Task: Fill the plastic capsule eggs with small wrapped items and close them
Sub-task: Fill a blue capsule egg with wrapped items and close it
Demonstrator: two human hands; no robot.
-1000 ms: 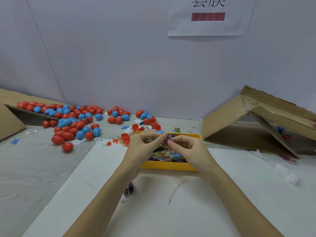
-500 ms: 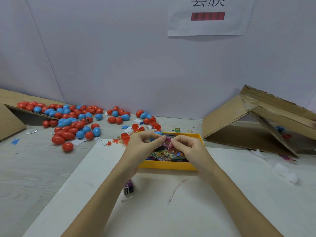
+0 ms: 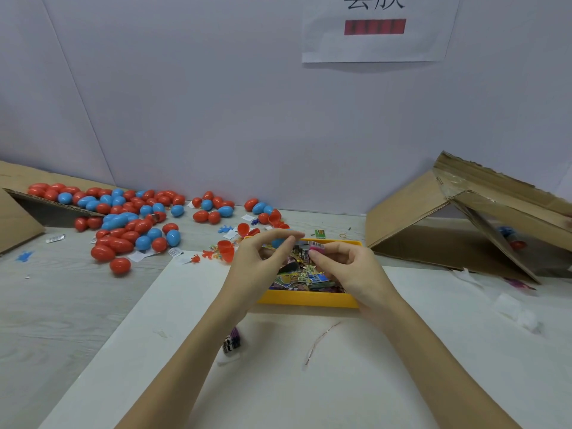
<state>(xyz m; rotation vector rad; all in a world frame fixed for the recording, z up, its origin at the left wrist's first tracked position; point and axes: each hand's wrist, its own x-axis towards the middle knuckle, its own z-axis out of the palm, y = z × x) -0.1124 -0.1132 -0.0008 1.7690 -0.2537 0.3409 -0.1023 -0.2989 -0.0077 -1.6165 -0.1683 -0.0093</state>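
Right grip pinches small pink crinkly wrapped item.

front: yellow tray in the way | left: egg pile blocks | right: cardboard box | near side: white sheet mostly open
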